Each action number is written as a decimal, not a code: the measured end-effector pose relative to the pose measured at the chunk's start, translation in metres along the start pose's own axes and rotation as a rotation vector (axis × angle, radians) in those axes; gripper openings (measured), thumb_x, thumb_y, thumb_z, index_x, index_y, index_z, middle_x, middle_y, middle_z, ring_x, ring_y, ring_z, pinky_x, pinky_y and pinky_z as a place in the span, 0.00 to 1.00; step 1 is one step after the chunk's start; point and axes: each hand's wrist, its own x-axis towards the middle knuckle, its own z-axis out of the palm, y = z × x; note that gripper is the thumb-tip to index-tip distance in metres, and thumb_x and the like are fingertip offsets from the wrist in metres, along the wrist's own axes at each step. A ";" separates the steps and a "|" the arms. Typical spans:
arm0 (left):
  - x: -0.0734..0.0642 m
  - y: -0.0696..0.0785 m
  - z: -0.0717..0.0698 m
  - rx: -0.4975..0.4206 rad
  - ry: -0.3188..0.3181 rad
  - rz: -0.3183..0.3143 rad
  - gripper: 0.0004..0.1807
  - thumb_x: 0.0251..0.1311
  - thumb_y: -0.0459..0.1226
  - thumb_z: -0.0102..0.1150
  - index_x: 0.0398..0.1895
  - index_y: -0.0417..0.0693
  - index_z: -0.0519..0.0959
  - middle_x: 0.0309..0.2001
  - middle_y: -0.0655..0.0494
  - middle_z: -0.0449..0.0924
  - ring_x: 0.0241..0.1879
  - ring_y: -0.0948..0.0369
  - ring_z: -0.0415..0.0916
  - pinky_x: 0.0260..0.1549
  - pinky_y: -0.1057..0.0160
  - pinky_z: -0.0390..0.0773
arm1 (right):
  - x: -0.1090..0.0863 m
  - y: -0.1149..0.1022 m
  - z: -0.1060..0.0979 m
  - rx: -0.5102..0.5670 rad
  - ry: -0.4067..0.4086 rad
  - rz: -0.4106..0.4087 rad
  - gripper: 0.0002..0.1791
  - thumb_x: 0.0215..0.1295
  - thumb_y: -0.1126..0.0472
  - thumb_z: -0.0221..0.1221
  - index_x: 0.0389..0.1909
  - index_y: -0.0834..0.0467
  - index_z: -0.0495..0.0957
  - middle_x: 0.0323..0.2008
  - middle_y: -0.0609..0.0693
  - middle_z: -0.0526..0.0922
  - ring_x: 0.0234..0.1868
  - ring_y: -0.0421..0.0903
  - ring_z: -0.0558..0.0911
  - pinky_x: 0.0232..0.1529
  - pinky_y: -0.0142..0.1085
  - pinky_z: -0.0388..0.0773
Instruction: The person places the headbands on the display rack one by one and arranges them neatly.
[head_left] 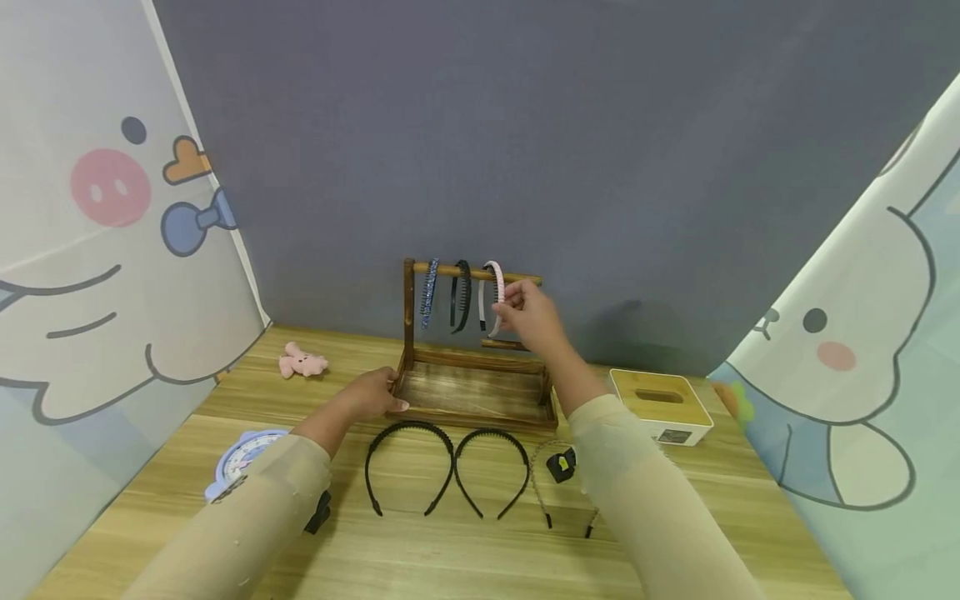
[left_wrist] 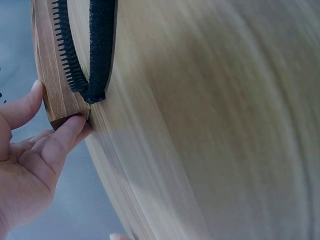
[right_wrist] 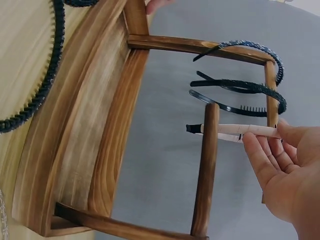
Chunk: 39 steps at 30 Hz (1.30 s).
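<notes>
A brown wooden rack (head_left: 472,392) has a tray base and a horizontal rod above it. My left hand (head_left: 371,393) holds the tray's left front corner; in the left wrist view, thumb and fingers lie on either side of the wood (left_wrist: 65,92). A pink headband (head_left: 498,287) hangs over the rod toward its right end. My right hand (head_left: 531,317) pinches that headband's side, fingertips close to the rod in the right wrist view. Left of it on the rod hang a black toothed headband (head_left: 464,296) and a blue patterned headband (head_left: 429,293).
Before the rack lie two black headbands (head_left: 408,426) and a thin braided one (head_left: 537,479), beside a small black object (head_left: 561,467). A tissue box (head_left: 660,398) stands right. On the left are a pink plush toy (head_left: 302,361), a blue-rimmed dial (head_left: 243,454) and another black item (head_left: 318,512).
</notes>
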 end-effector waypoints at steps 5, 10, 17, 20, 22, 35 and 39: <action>0.001 0.000 0.000 -0.001 0.003 0.001 0.39 0.64 0.43 0.63 0.73 0.36 0.58 0.70 0.33 0.62 0.66 0.37 0.64 0.60 0.40 0.70 | 0.004 0.002 0.006 -0.008 -0.014 0.023 0.14 0.69 0.58 0.61 0.49 0.58 0.69 0.41 0.55 0.75 0.39 0.52 0.82 0.43 0.45 0.85; 0.000 0.000 0.000 0.001 0.007 0.006 0.39 0.64 0.42 0.64 0.72 0.35 0.59 0.69 0.33 0.62 0.65 0.37 0.65 0.59 0.40 0.71 | 0.007 0.003 0.009 0.002 -0.015 0.038 0.14 0.69 0.57 0.60 0.49 0.57 0.69 0.42 0.55 0.75 0.40 0.53 0.83 0.43 0.46 0.85; 0.000 0.000 0.000 0.008 0.009 0.012 0.39 0.64 0.42 0.64 0.72 0.35 0.59 0.69 0.33 0.63 0.65 0.37 0.66 0.60 0.40 0.71 | 0.007 0.005 0.009 0.017 -0.031 0.042 0.15 0.68 0.56 0.61 0.49 0.58 0.69 0.42 0.56 0.76 0.40 0.54 0.83 0.46 0.50 0.84; 0.000 0.001 0.000 0.010 0.008 0.015 0.39 0.64 0.42 0.63 0.72 0.35 0.59 0.69 0.33 0.63 0.65 0.37 0.65 0.60 0.40 0.71 | 0.006 0.005 0.007 0.006 -0.029 0.036 0.16 0.68 0.55 0.61 0.50 0.57 0.70 0.42 0.55 0.77 0.40 0.52 0.83 0.46 0.49 0.84; 0.000 0.001 -0.001 0.011 0.009 0.018 0.39 0.64 0.42 0.63 0.72 0.34 0.59 0.69 0.32 0.63 0.65 0.37 0.65 0.59 0.40 0.71 | 0.004 0.004 0.005 -0.004 -0.025 0.032 0.17 0.68 0.54 0.61 0.50 0.57 0.70 0.42 0.55 0.77 0.40 0.52 0.83 0.45 0.47 0.85; 0.002 -0.002 -0.001 0.024 0.009 0.015 0.39 0.64 0.43 0.64 0.72 0.35 0.59 0.69 0.32 0.63 0.64 0.36 0.66 0.59 0.40 0.71 | -0.020 0.002 -0.031 -0.052 -0.007 -0.040 0.31 0.67 0.40 0.58 0.58 0.59 0.68 0.45 0.56 0.75 0.44 0.58 0.85 0.46 0.44 0.84; 0.002 -0.002 -0.001 0.021 0.006 0.010 0.39 0.64 0.43 0.63 0.72 0.36 0.59 0.69 0.32 0.63 0.64 0.37 0.67 0.59 0.40 0.71 | -0.028 0.009 -0.047 -0.065 -0.004 -0.018 0.32 0.66 0.38 0.58 0.57 0.58 0.68 0.45 0.56 0.74 0.45 0.59 0.84 0.47 0.46 0.84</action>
